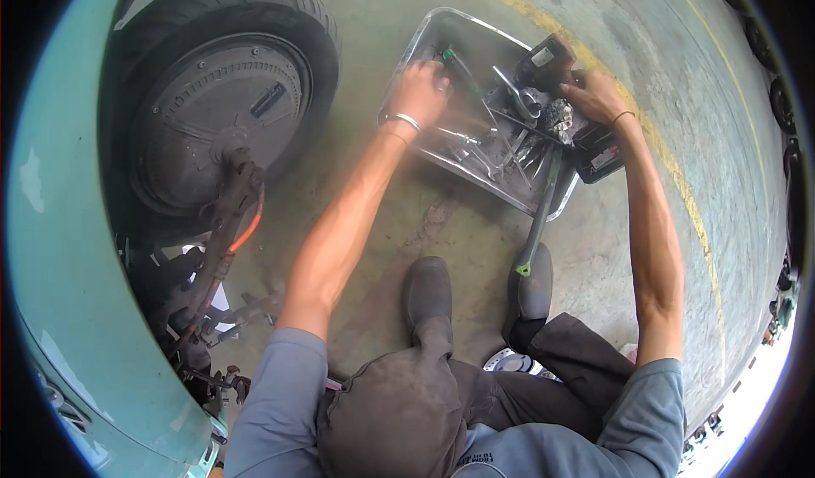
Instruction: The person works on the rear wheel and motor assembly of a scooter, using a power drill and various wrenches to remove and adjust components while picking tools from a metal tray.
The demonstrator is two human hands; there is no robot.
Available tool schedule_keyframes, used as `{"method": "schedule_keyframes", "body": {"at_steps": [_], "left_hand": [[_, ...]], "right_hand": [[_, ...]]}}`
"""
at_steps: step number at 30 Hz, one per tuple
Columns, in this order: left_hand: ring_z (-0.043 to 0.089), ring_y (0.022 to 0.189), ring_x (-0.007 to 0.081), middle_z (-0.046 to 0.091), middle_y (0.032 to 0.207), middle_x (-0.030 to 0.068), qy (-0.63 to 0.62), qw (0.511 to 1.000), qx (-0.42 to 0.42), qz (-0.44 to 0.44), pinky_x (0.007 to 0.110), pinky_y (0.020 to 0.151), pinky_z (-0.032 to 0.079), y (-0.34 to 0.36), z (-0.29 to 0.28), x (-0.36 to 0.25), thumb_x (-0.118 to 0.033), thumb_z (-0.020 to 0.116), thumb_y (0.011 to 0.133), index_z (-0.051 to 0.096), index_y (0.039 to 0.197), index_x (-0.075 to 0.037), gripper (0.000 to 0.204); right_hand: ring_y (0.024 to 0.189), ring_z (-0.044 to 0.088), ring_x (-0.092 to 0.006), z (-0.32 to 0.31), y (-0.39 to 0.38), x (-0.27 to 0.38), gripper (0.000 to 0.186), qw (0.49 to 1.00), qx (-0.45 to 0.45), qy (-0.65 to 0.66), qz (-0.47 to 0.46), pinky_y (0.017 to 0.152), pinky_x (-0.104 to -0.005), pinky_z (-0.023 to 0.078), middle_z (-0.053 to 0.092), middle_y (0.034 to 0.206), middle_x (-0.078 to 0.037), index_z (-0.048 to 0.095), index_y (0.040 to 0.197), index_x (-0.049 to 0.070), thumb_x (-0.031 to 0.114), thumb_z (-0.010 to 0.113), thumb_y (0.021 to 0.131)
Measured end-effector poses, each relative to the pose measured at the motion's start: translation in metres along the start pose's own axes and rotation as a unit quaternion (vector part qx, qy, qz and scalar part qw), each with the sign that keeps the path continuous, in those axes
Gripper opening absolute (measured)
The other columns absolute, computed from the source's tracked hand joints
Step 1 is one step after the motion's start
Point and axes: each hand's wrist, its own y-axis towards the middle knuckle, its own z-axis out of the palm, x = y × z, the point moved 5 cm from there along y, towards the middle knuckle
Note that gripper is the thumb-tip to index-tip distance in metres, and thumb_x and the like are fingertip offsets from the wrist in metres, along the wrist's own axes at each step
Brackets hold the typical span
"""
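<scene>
My left hand (pixel 420 92) is over the left side of a metal tray (pixel 475 172), its fingers curled; what they hold, if anything, is hidden. Just beside it lies a long bar with a green end (pixel 454 60). At the tray's right side, my right hand (pixel 599 98) has its fingers curled round part of a dark red and black cordless power tool (pixel 548 60). A black block like a battery (pixel 599 154) sits below that hand. Between the hands lie a shiny wrench (pixel 519 96), a crumpled silvery piece (pixel 559 117) and several loose metal tools (pixel 480 157).
A long green-ended handle (pixel 542 215) sticks out over the tray's near edge toward my right shoe (pixel 531 283). To the left stand a wheel (pixel 229 113) with a black tyre and a pale green vehicle panel (pixel 68 223). A silvery disc (pixel 509 361) lies under my right leg.
</scene>
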Motion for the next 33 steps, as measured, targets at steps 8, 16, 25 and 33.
{"method": "schedule_keyframes", "body": {"at_steps": [8,16,25,33], "left_hand": [[0.051,0.131,0.0348,0.051,0.145,0.0173,0.11,0.969,0.192,-0.105,0.041,0.106,0.044,0.039,0.032,0.006,-0.028,0.063,0.083,0.066,0.127,-0.016,0.045],[0.048,0.13,0.0398,0.053,0.138,0.0209,0.291,0.925,0.243,-0.022,0.048,0.102,0.046,0.073,0.037,-0.015,-0.032,0.079,0.075,0.07,0.115,-0.003,0.05],[0.027,0.14,0.0386,0.041,0.147,0.0184,0.308,0.929,0.123,0.164,0.052,0.117,0.018,0.054,0.031,-0.028,-0.034,0.075,0.069,0.076,0.097,0.001,0.045],[0.036,0.136,0.0356,0.045,0.144,0.011,0.355,0.919,0.142,0.101,0.048,0.109,0.031,0.049,0.025,-0.044,-0.03,0.074,0.069,0.077,0.096,-0.003,0.038]], "right_hand": [[0.105,0.064,-0.0418,-0.003,-0.023,0.025,0.044,0.991,-0.034,-0.11,0.066,0.091,-0.0498,0.051,0.068,0.109,-0.025,0.064,0.112,0.002,0.04,0.057,0.092],[0.104,0.063,-0.0426,0.007,-0.025,0.024,0.046,0.989,-0.042,-0.134,0.053,0.089,-0.0512,0.049,0.067,0.108,-0.025,0.058,0.123,0.003,0.038,0.057,0.093],[0.114,0.057,-0.0388,0.005,-0.048,0.032,0.039,0.954,-0.225,-0.191,-0.046,0.095,-0.0481,0.048,0.061,0.117,-0.022,0.06,0.117,0.001,0.027,0.064,0.088],[0.11,0.056,-0.0347,0.069,-0.079,0.101,0.027,0.955,-0.216,-0.052,-0.197,0.094,-0.0447,0.045,0.06,0.112,-0.019,0.064,0.1,-0.002,0.02,0.066,0.083]]}}
